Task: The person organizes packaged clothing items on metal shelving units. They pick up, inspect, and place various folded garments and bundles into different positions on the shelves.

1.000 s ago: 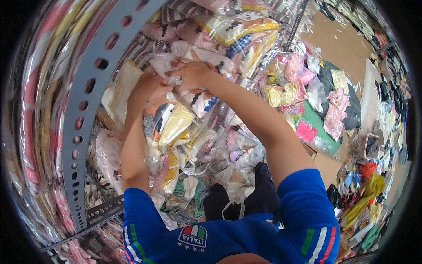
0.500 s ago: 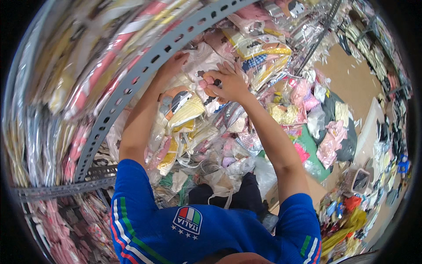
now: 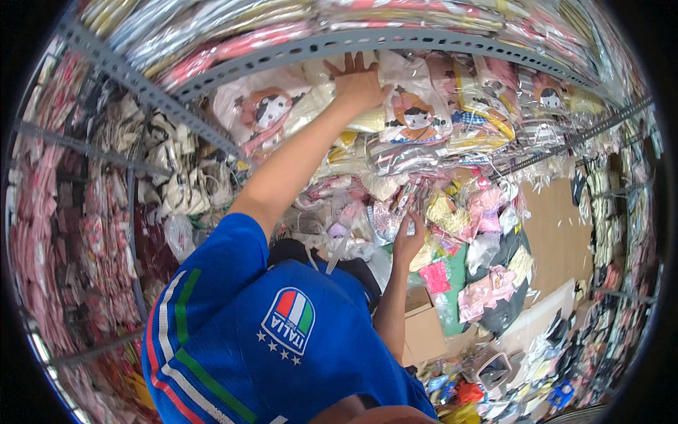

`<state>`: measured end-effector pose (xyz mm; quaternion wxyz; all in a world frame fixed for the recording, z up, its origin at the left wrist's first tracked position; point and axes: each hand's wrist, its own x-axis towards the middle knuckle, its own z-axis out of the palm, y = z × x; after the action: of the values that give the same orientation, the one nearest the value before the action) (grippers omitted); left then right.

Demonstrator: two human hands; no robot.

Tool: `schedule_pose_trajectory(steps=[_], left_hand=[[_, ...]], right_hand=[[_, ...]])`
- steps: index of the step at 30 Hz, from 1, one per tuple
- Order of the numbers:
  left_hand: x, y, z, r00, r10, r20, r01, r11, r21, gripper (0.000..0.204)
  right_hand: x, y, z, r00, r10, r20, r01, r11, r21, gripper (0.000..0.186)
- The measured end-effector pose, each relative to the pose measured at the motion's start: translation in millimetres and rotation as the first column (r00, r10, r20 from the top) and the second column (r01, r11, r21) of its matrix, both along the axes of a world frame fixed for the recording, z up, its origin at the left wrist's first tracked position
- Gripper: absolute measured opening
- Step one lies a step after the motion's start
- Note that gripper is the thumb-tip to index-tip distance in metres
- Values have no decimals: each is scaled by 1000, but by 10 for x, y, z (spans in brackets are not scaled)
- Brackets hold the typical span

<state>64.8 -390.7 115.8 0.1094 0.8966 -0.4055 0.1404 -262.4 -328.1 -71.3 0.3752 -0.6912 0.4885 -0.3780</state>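
Observation:
My left hand (image 3: 359, 85) lies with fingers spread on a pale yellow garment in clear plastic (image 3: 311, 116), on a shelf under a grey metal beam. To its left is a white packaged garment with a cartoon face (image 3: 272, 113). A similar white packaged garment with a brown-haired cartoon figure (image 3: 413, 116) lies to its right, close to my thumb. Lower down, my right hand (image 3: 408, 242) hangs in front of the shelf, fingers apart and seemingly holding nothing. Beyond it are plastic-wrapped pieces (image 3: 388, 220).
The perforated grey shelf beam (image 3: 395, 41) crosses above my left hand, with folded packaged garments stacked over it. Bagged clothes, a pink packet (image 3: 436, 278) and a cardboard box (image 3: 424, 332) are heaped at the right. More loaded racks (image 3: 106, 247) stand at the left.
My view and body have turned. My left hand has moved from the shelf's edge onto the yellow garment. My right hand has left the cartoon-print garment and dropped lower.

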Motion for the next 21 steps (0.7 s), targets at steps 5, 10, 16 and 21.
schedule_pose_trajectory(steps=[5,10,16,21], left_hand=[[-389,917,-24,983,-180,-36,174,975,-139,57],[-1156,1934,-15,721,-657,-219,546,734,-404,49],[-1095,3401,-611,615,-327,-718,341,931,-132,48],[-810,4600,-986,668,-5,-744,-35,999,-38,50]], right_hand=[[-371,213,-186,994,108,-18,-107,992,68,20],[-74,-49,230,970,244,-5,-243,966,91,25],[991,21,927,833,525,175,-531,847,-15,27],[2090,526,1624,693,691,207,-682,721,-124,27]])
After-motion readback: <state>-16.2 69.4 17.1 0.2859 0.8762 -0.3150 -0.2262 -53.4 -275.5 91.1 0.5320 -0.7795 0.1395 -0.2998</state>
